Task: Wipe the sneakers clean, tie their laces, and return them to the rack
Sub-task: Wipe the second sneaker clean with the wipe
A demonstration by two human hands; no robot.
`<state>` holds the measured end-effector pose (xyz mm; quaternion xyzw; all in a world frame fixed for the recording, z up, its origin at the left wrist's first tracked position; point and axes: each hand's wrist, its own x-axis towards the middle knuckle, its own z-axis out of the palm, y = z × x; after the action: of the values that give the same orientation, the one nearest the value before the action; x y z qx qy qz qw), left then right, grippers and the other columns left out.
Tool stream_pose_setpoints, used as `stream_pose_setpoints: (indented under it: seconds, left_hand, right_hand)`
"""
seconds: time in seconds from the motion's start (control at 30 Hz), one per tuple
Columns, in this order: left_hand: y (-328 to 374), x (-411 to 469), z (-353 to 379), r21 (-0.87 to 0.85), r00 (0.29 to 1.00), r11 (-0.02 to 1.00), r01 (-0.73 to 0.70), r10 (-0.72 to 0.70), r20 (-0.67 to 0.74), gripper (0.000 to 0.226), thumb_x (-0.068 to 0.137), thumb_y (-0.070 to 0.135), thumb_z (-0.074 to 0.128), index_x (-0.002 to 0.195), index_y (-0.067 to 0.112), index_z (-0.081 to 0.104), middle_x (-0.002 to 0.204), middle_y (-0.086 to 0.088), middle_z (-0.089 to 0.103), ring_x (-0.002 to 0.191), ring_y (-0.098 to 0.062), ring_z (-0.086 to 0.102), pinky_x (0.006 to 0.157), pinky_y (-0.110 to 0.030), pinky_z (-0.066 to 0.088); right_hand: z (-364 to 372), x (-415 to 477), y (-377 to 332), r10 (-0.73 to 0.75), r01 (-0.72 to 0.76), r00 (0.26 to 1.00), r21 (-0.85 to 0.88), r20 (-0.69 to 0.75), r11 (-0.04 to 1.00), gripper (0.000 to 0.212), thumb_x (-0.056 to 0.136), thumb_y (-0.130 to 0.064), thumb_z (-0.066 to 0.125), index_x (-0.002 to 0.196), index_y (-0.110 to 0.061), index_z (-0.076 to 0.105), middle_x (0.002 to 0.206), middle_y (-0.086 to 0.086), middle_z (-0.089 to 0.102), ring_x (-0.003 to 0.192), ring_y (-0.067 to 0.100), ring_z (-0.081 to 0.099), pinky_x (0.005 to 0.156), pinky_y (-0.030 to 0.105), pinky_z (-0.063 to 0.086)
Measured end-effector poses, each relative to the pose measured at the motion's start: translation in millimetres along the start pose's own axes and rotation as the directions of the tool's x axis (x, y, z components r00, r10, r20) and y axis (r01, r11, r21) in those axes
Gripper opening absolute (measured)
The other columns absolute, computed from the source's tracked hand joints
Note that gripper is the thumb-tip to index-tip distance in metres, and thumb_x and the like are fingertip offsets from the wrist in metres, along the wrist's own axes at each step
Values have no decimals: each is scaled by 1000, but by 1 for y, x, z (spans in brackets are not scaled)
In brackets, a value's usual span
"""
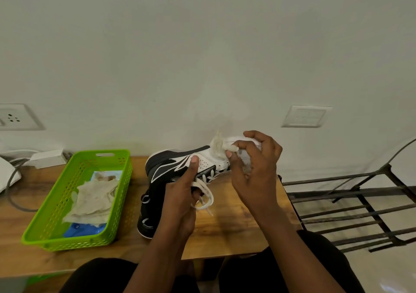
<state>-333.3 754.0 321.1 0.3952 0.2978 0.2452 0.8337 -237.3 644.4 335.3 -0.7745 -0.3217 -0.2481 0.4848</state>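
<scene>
Two sneakers are at the wooden table [236,225]. Left hand [182,193] grips the raised sneaker [177,165] at mid-body, thumb pressed on its side panel. Right hand [254,168] pinches a cloth [217,146] against its white toe. Second sneaker [147,216] lies on the table beneath. Metal rack [360,214] stands right of the table.

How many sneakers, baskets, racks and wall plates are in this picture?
Sneakers: 2
Green basket: 1
Metal rack: 1
Wall plates: 2
Total: 6
</scene>
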Motion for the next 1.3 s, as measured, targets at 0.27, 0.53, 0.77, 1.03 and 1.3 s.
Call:
stream_pose_setpoints:
  seconds: [0.27,0.53,0.77,1.03,1.3]
  left_hand:
    - [-8,-22,20,135,935,934,-330,343,-91,21,91,42,62,102,27,72,97,16,78,98,2,71,80,-16,55]
    - [-12,-23,15,163,940,944,-286,310,-141,48,79,59,58,105,21,73,87,12,77,83,2,71,73,-18,51]
    - [-9,-20,14,135,863,908,-396,418,-284,33,77,50,71,103,30,66,99,17,76,102,-1,70,93,-30,53]
    - [-19,-27,17,304,793,820,-485,559,-242,33,77,47,64,106,32,61,100,27,62,88,29,56,80,4,43]
    - [-16,-15,3,292,795,842,-454,531,-295,24,82,57,62,96,38,66,90,29,74,97,5,69,93,-29,53]
  right_hand:
    - [20,-23,-41,-115,122,989,-76,89,990,15,93,-25,60,105,-21,69,105,-6,59,105,11,49,92,44,36]
    - [19,1,-9,79,-82,996,-120,-28,989,14,97,-15,55,109,-13,63,100,0,61,92,15,42,76,36,42]
    - [28,0,-37,-129,184,973,-308,191,933,28,95,-27,41,107,-14,64,99,3,64,92,25,50,72,37,37]
    - [23,6,-24,145,-139,984,-73,100,988,18,100,-26,48,106,-15,62,99,-2,60,93,14,42,77,35,44]
    - [23,5,-41,-58,22,914,93,402,995,20,97,-34,56,106,-19,67,120,-7,54,111,11,41,86,26,47]
